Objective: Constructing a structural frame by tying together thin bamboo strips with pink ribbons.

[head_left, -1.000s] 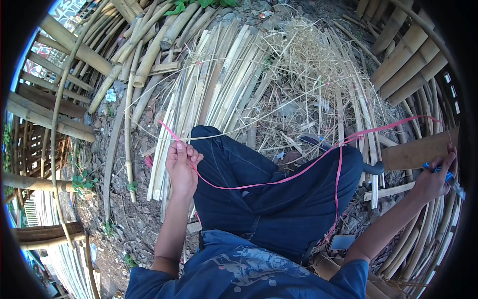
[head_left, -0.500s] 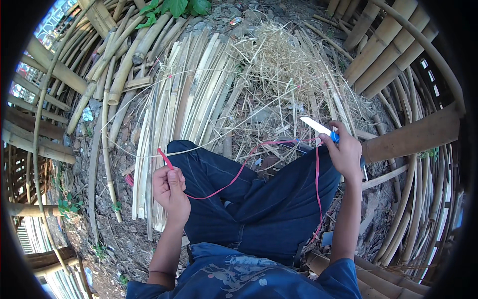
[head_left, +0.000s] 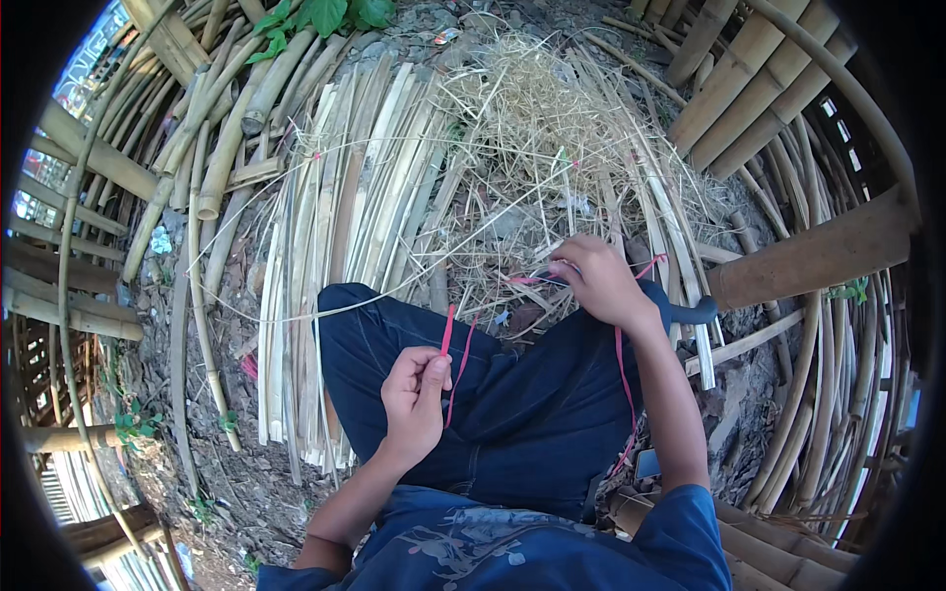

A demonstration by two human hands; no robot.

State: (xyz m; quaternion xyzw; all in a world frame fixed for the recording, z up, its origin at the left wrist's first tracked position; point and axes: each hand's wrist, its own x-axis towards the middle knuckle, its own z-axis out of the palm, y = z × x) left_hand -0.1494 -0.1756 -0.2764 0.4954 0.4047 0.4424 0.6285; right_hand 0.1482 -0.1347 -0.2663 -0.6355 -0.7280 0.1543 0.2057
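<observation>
My left hand (head_left: 414, 399), above my lap, pinches a narrow red plastic ribbon (head_left: 446, 340). A short end stands up from its fingers, and another length hangs beside it with a loose end. My right hand (head_left: 596, 281) is closed, palm down, over my right knee. Another length of red ribbon (head_left: 622, 369) runs from under it down past my thigh, with ends showing on both sides of the hand. The blue-handled knife is almost wholly hidden by the right hand; only a small bluish bit shows at its fingertips.
Split bamboo strips (head_left: 340, 197) lie ahead on the left, dry shavings (head_left: 532, 108) ahead on the right. A thin bent bamboo strip (head_left: 394, 286) arches in front of my knees. Thick bamboo poles (head_left: 808, 261) stand on the right. A dark curved handle-like thing (head_left: 695, 311) lies by my right knee.
My left hand has moved right and down with the ribbon. My right hand has moved left and turned over, hiding the knife blade. The ribbon that spanned both hands now shows loose ends between them.
</observation>
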